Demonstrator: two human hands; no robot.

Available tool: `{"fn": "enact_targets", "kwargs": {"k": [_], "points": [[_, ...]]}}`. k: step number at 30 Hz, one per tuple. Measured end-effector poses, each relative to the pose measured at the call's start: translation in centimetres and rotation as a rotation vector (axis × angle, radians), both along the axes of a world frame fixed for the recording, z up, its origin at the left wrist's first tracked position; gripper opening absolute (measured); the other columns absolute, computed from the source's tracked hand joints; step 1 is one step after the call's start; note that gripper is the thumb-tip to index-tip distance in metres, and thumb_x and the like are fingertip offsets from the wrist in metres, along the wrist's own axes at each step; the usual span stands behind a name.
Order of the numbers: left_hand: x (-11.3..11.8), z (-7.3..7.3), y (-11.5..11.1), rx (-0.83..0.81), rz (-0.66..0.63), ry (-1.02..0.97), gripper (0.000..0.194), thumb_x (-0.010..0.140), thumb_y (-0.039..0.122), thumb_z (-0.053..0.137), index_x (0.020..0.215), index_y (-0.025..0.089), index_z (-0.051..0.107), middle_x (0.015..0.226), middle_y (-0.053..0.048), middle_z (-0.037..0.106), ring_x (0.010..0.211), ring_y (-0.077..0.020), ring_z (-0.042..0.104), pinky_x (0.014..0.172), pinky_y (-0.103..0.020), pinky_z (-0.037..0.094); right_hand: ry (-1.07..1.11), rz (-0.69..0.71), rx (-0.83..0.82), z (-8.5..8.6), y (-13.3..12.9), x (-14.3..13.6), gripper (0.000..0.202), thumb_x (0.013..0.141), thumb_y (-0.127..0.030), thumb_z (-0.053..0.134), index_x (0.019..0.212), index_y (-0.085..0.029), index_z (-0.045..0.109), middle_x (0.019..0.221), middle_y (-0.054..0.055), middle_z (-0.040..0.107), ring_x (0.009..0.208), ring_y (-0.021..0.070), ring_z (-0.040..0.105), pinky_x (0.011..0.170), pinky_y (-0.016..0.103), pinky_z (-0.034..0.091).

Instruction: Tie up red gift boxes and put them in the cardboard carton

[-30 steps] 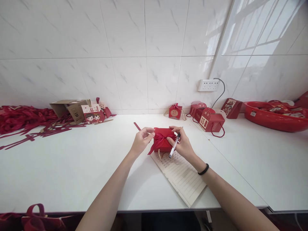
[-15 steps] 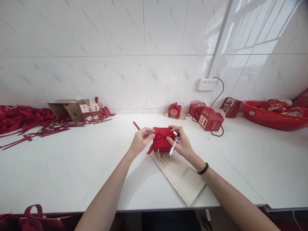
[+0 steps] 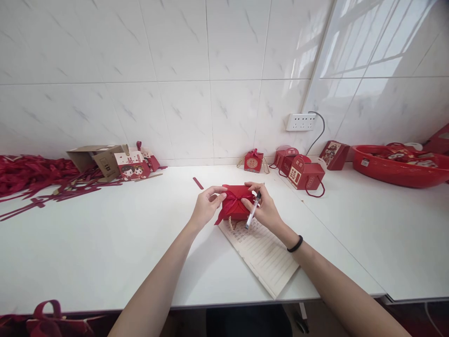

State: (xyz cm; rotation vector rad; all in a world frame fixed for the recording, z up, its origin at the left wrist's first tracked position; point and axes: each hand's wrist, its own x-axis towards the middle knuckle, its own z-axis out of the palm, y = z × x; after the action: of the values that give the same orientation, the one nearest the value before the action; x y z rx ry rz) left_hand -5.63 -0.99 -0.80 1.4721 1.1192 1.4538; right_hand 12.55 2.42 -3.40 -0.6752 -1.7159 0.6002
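Observation:
A small red gift box [image 3: 242, 191] stands over the top end of a lined notebook [image 3: 270, 262], which has handwriting near the box. A dark red ribbon [image 3: 231, 204] is tied in a bow across its front, with one tail hanging down at the left. My left hand [image 3: 207, 206] pinches the ribbon at the bow's left side, thumb against forefinger. Tucked in my right hand [image 3: 265, 206] is a clear pen [image 3: 251, 216] with a black cap end, slanting down. My right thumb presses at the bow's right side, while the fingertips reach the box's upper right edge. A twisted cord [image 3: 230, 223] shows below.
A short ribbon strip [image 3: 198, 183] lies behind my left hand. Along the wall stand a red box [image 3: 253, 162], several handled boxes [image 3: 306, 174] and a red basin [image 3: 396, 169] at right. At left are a cardboard box [image 3: 107, 164], a cartoon-printed box [image 3: 132, 168] and heaped ribbons [image 3: 35, 173].
The view has shifted very slightly. Both hands stay at the bow in nearly the same pose, and the left hand sits marginally further right.

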Motion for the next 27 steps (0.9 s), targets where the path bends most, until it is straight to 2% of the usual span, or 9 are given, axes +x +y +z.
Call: {"fn": "enact_targets", "kwargs": {"k": [3,6,10,15,17,19,22,24,27], "points": [[-0.1,-0.4,0.1,0.069,0.095,0.122,0.028,0.074,0.046,0.062,0.081,0.019,0.061,0.073,0.0,0.057,0.056,-0.0102,0.046,0.057,-0.025,0.039,0.021,0.02,-0.038,0.1,-0.1,0.1,0.026,0.079,-0.036,0.062,0.091,-0.023,0.043,0.119,0.012,0.055,0.11,0.0226,0.054,0.088,0.041,0.047],[-0.3,-0.6,0.2,0.1,0.164,0.149,0.032,0.077,0.051,0.058,0.076,0.019,0.056,0.067,0.001,0.053,0.056,-0.011,0.045,0.056,-0.025,0.038,0.047,0.088,-0.096,0.2,-0.2,0.4,0.027,0.08,-0.041,0.062,0.09,-0.023,0.044,0.121,0.012,0.055,0.111,0.0218,0.054,0.088,0.04,0.048],[-0.2,-0.5,0.2,0.124,0.177,0.121,0.034,0.08,0.052,0.054,0.074,0.019,0.054,0.062,0.003,0.048,0.053,-0.0102,0.042,0.053,-0.023,0.036,0.0,0.148,-0.103,0.4,-0.2,0.8,0.026,0.082,-0.043,0.06,0.088,-0.022,0.046,0.122,0.013,0.056,0.11,0.0228,0.055,0.086,0.041,0.05],[0.0,-0.5,0.2,0.113,0.203,0.109,0.038,0.08,0.055,0.052,0.068,0.019,0.049,0.057,0.004,0.043,0.052,-0.0099,0.038,0.053,-0.024,0.034,-0.008,0.135,-0.109,0.1,0.0,0.9,0.026,0.083,-0.044,0.06,0.084,-0.022,0.047,0.119,0.013,0.058,0.109,0.0237,0.056,0.082,0.04,0.052],[-0.1,-0.5,0.2,0.099,0.169,0.06,0.038,0.079,0.055,0.053,0.069,0.019,0.048,0.057,0.005,0.041,0.051,-0.0096,0.037,0.052,-0.024,0.034,0.004,0.126,-0.116,0.1,0.0,0.9,0.026,0.083,-0.045,0.06,0.084,-0.022,0.047,0.118,0.014,0.059,0.108,0.0239,0.057,0.079,0.039,0.052],[-0.2,-0.6,0.3,0.094,0.083,-0.021,0.036,0.075,0.054,0.058,0.075,0.019,0.049,0.06,0.005,0.043,0.052,-0.0095,0.039,0.052,-0.024,0.035,0.008,0.111,-0.105,0.2,0.0,1.0,0.027,0.082,-0.046,0.06,0.084,-0.022,0.048,0.117,0.014,0.059,0.108,0.0242,0.057,0.078,0.038,0.052],[-0.6,-0.7,0.3,0.117,-0.043,-0.044,0.03,0.069,0.043,0.065,0.081,0.019,0.051,0.072,0.002,0.05,0.061,-0.0108,0.047,0.058,-0.024,0.04,-0.021,0.103,-0.073,0.5,0.0,1.4,0.028,0.081,-0.047,0.061,0.084,-0.022,0.049,0.117,0.014,0.06,0.11,0.0245,0.056,0.08,0.038,0.051],[-0.7,-0.7,0.2,0.121,-0.047,0.007,0.024,0.069,0.036,0.065,0.077,0.018,0.052,0.074,0.001,0.052,0.065,-0.0113,0.05,0.061,-0.024,0.041,-0.04,0.121,-0.062,0.5,0.0,1.6,0.028,0.081,-0.047,0.061,0.084,-0.022,0.049,0.117,0.014,0.06,0.111,0.0247,0.056,0.083,0.039,0.05],[-0.6,-0.7,0.3,0.1,0.012,0.037,0.022,0.071,0.036,0.063,0.072,0.017,0.053,0.071,0.0,0.054,0.065,-0.0121,0.051,0.06,-0.024,0.041,-0.039,0.137,-0.076,0.4,0.2,1.7,0.029,0.081,-0.049,0.06,0.083,-0.022,0.049,0.116,0.015,0.061,0.11,0.0251,0.057,0.08,0.039,0.051]]}}
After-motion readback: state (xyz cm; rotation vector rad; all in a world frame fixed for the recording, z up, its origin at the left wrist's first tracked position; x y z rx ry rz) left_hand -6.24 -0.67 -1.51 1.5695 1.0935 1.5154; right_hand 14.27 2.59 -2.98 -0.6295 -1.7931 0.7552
